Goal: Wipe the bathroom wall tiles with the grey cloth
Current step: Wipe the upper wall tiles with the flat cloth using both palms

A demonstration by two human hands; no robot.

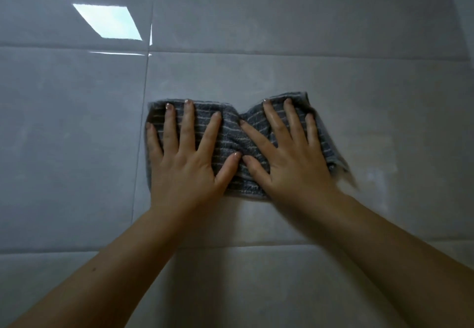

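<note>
- Grey cloth [230, 135] lay flat against the wall tiles [333, 84], roughly mid-view, w/ thin pale stripes running across it.
- Cloth was bunched in the centre, w/ folds gathered between the two hands; top edge dipped in a notch there, so the outline looked a bit like a bow-tie.
- Left hand [184, 163] was on the cloth's left half: palm down, fingers straight and spread wide, pressing the fabric to the tile. Nothing pinched.
- Left little finger sat at the cloth's left edge; other fingertips reached nearly to the top edge.
- Right hand [289, 163] was on the right half, same posture: flat, fingers fanned, pressing, no curl round the fabric.
- The two thumbs pointed at each other, tips almost touching over the bunched middle; cannot tell if they actually met.
- Both forearms came up from the bottom corners of the view, bare, converging toward the cloth.
- Cloth's right edge and lower right corner stuck out past the right hand and were blurred, so the exact outline there was unclear.
- Cloth's bottom hem showed between the wrists as a pale strip.
- Tiles were large, pale grey, glossy. A vertical grout line [141, 148] ran just beside the cloth's left edge; the cloth lay almost wholly on the tile to the right of it.
- Horiz. grout lines crossed well above the cloth [282, 52] and well below it [256, 247].
- Bright light patch [107, 21] reflected on the upper left tile, well apart from the hands.
- Faint whitish smears showed on the tile to the right of the cloth.
</note>
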